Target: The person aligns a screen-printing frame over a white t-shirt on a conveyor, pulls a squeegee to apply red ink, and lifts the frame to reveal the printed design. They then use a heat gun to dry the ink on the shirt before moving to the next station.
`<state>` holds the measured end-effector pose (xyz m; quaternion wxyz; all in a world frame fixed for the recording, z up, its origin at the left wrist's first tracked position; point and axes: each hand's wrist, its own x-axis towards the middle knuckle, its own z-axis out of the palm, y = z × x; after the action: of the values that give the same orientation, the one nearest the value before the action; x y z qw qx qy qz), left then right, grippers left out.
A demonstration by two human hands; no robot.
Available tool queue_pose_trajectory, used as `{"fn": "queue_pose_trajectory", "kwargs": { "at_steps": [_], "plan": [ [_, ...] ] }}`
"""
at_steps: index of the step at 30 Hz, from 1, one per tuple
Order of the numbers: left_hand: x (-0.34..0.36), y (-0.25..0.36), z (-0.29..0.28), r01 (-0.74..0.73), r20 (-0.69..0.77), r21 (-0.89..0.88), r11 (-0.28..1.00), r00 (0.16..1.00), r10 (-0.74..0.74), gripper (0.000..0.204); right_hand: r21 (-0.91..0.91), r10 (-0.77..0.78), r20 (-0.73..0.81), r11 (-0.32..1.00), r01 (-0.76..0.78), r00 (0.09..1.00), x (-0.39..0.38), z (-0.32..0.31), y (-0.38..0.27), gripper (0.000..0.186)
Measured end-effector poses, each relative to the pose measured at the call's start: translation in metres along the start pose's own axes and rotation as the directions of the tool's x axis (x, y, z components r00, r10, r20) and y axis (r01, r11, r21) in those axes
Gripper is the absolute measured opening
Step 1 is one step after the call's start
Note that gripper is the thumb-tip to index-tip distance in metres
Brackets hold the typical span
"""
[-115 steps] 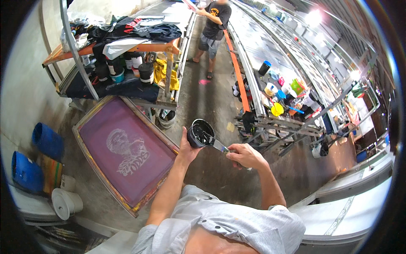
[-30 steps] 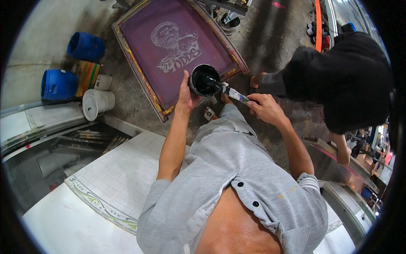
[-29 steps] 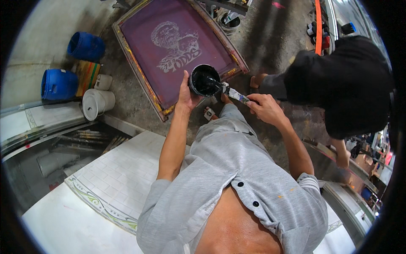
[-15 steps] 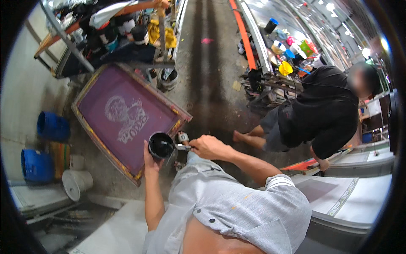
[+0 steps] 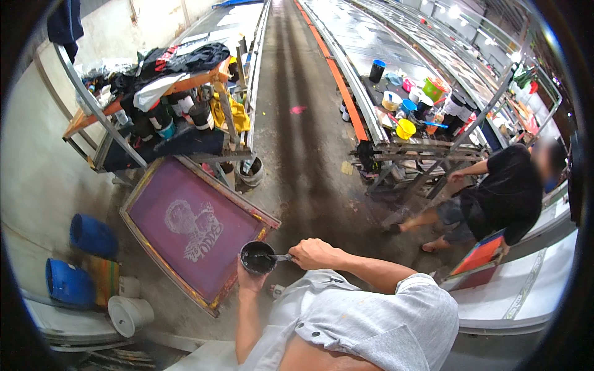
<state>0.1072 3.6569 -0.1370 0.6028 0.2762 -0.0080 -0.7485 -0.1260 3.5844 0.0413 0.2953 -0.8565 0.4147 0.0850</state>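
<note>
My left hand (image 5: 249, 280) grips a round dark tub (image 5: 252, 269) from its near left side, tipping its mouth toward me. Black, glossy ink (image 5: 258, 252) coats the inside. My right hand (image 5: 314, 254) is closed around the handle of a spatula (image 5: 283, 256), whose far end reaches over the rim into the ink; its blade is mostly hidden. Just beyond the tub, a large wooden-framed printing screen (image 5: 154, 207) leans at an angle, its purple mesh bearing a pale figure and lettering.
Blue drums (image 5: 69, 282) and a white bucket (image 5: 131, 315) stand at left. A cluttered shelf (image 5: 167, 148) is beyond the screen. Along the aisle (image 5: 297, 161) runs a long table (image 5: 352, 43) with pots. A person in black (image 5: 504, 198) at right holds a red-orange panel (image 5: 479, 255).
The tub and both hands sit farther right and lower in the picture, as my view has tilted up. The person at right has shifted away with the panel raised.
</note>
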Motion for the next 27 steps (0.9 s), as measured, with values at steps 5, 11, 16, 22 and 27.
{"fn": "queue_pose_trajectory", "kwargs": {
  "at_steps": [5,11,16,22,27],
  "plan": [
    [0.032,-0.031,0.024,0.077,0.004,-0.033,0.996,0.997,-0.077,0.060,-0.004,-0.037,-0.046,0.999,0.037,0.998,-0.017,-0.008,0.052,0.026],
    [0.084,-0.109,0.076,0.194,0.047,-0.003,0.981,0.980,-0.194,0.069,0.041,0.082,-0.099,0.996,-0.078,0.992,-0.066,-0.018,0.141,0.027],
    [0.122,-0.183,0.112,0.270,-0.055,0.024,0.963,0.962,-0.268,0.072,0.041,0.164,-0.152,0.986,-0.159,0.975,-0.103,-0.032,0.210,0.026],
    [0.158,-0.241,0.146,0.423,0.012,0.066,0.904,0.905,-0.424,0.065,0.069,0.315,-0.168,0.949,-0.308,0.934,-0.145,-0.042,0.262,0.024],
    [0.185,-0.261,0.176,0.509,0.018,0.233,0.829,0.850,-0.526,0.067,0.220,0.448,-0.171,0.885,-0.409,0.877,-0.181,-0.040,0.282,0.024]
  ]
}}
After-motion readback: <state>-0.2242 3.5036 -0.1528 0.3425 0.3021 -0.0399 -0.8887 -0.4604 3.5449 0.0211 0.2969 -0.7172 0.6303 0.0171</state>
